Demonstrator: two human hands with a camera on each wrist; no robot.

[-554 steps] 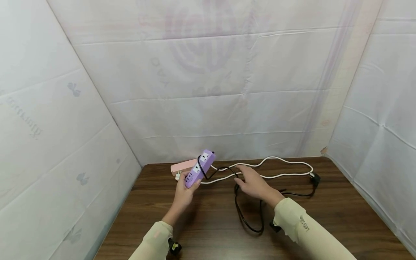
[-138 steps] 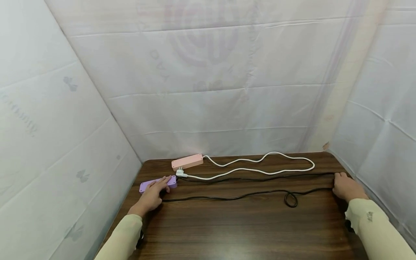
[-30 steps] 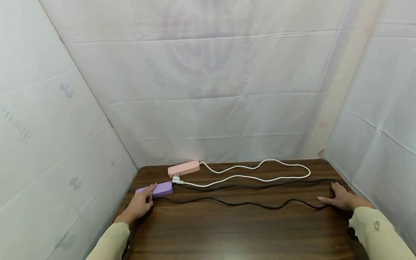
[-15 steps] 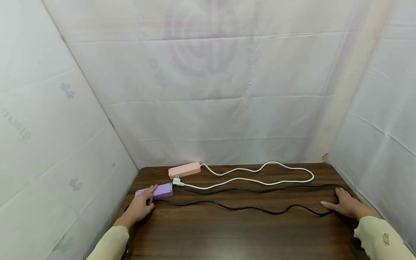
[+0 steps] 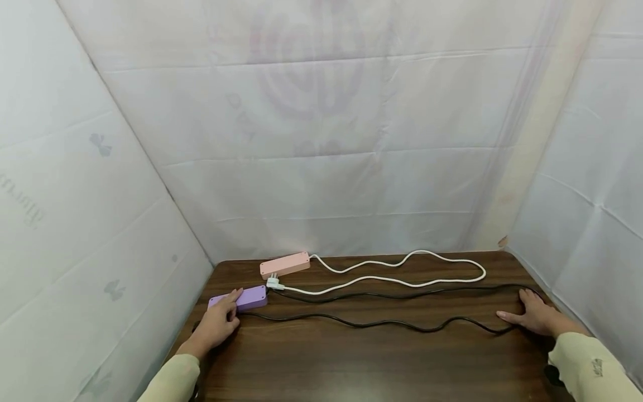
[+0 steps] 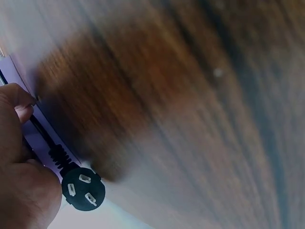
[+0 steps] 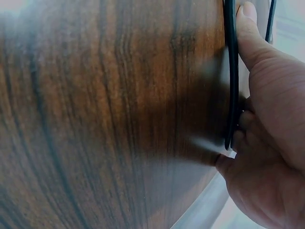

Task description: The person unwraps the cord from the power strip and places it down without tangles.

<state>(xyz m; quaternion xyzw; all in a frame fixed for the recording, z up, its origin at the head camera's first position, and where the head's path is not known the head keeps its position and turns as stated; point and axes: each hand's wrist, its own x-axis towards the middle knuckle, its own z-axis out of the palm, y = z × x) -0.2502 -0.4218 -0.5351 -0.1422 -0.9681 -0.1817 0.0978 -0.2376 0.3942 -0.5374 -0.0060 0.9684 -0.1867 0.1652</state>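
Note:
In the head view my left hand (image 5: 216, 321) grips the purple power strip (image 5: 253, 298) at the table's left, one finger lying across its top. The left wrist view has a bent finger over the black cord (image 6: 40, 130) at the strip's side, and the cord's three-pin plug (image 6: 83, 189) hangs past the strip's end. At the far right my right hand (image 5: 534, 315) rests on the table, thumb and fingers spread. The black cord (image 5: 361, 324) runs there in two wavy lengths, its bend partly hidden by this hand; in the right wrist view the cord (image 7: 231, 71) passes along the thumb.
A pink power strip (image 5: 285, 264) lies at the back of the brown table (image 5: 361, 363). Its white cord (image 5: 422, 283) loops rightward and back to a white plug (image 5: 273, 282) close to the purple strip. White sheeting (image 5: 321, 190) walls the table behind and at both sides.
Earlier the purple strip was raised in the left hand with its cord bunched; now it lies down and the cord is stretched right. A small loop in it is gone. The last half second shows little movement.

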